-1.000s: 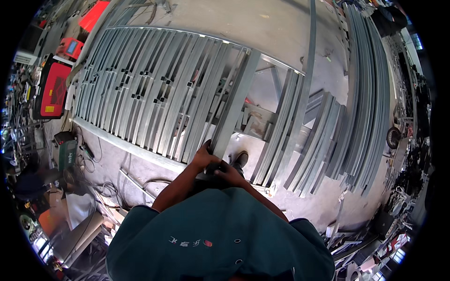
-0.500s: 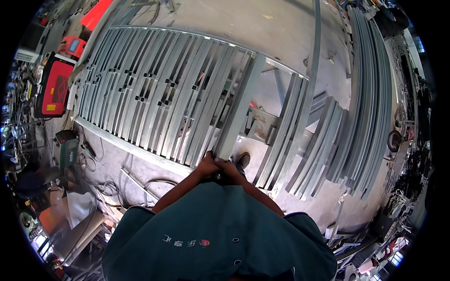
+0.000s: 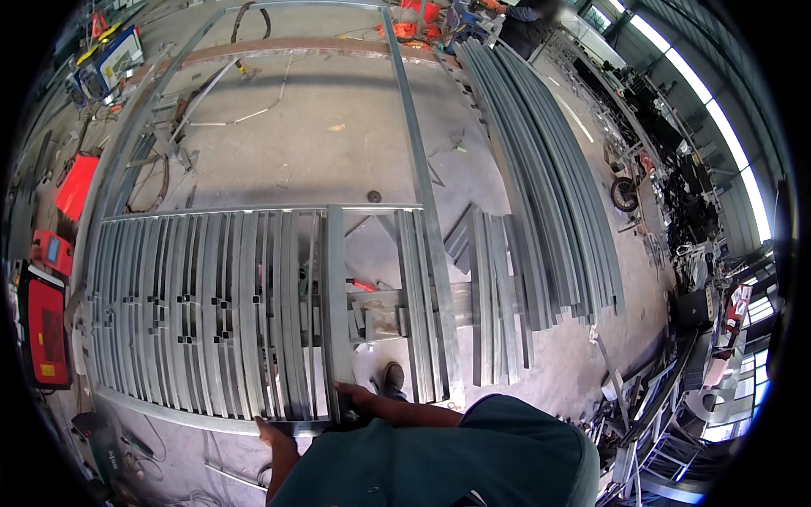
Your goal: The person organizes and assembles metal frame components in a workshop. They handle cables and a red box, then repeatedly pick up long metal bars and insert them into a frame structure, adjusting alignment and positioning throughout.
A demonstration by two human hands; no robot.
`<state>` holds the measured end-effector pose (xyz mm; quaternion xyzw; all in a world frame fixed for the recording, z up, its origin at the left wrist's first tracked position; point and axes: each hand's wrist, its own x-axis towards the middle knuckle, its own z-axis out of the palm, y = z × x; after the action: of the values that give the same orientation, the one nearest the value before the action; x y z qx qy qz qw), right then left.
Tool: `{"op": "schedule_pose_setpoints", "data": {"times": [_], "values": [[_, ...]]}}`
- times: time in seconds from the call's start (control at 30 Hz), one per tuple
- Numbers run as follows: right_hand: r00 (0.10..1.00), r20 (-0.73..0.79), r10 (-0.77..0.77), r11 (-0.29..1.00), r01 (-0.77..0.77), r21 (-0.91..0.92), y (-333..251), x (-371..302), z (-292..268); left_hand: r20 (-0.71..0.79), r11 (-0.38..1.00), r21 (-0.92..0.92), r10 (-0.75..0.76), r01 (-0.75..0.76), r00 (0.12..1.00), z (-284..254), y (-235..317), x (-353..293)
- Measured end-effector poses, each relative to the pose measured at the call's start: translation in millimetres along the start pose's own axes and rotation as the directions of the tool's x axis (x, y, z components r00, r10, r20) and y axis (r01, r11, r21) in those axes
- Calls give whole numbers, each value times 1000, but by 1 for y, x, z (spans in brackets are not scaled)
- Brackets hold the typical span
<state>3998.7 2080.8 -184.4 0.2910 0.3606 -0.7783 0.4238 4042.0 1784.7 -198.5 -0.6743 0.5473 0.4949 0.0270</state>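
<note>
A wide grey square metal tube [image 3: 336,296] lies lengthwise across a long metal frame. My right hand [image 3: 355,397] is closed at this tube's near end, its fingers reaching over from the right. To the left, my left hand [image 3: 270,433] grips the frame's near rail [image 3: 186,414] beside the ends of the tubes; its fingers are partly hidden. Many slimmer metal tubes [image 3: 203,262] lie side by side across the frame left of the wide one. Small dark open tube ends [image 3: 221,302] show midway along them.
More tubes [image 3: 422,304] lie on the frame's right part, with short tubes [image 3: 494,296] and a long stack [image 3: 541,186] farther right. Red machines [image 3: 44,329] stand at the left. A person [image 3: 525,29] is at the far right back. Cables [image 3: 156,448] lie on the floor.
My view has tilted up and swung right. My hands, close together at the wide tube's near end before, are now apart: the left has moved left along the near rail.
</note>
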Motion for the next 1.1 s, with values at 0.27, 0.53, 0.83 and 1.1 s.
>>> {"op": "schedule_pose_setpoints", "data": {"times": [0.27, 0.53, 0.83, 1.1], "values": [[959, -230, -163, 849, 17, -528, 16, 14, 1, -336, 948, 291, 231, -133, 913, 38, -2, -59], [990, -44, 131, 970, -118, 213, 3, 11, 1, -333, 816, 471, 515, -334, 789, 48, -46, -28], [972, 200, -120, 814, -19, 581, 10, 11, -21, -385, 937, 284, 305, -202, 871, 60, -55, -8], [976, 6, -217, 975, 216, 54, -99, -184, 82, -415, 930, 345, 274, -129, 868, 36, 10, -70]]}}
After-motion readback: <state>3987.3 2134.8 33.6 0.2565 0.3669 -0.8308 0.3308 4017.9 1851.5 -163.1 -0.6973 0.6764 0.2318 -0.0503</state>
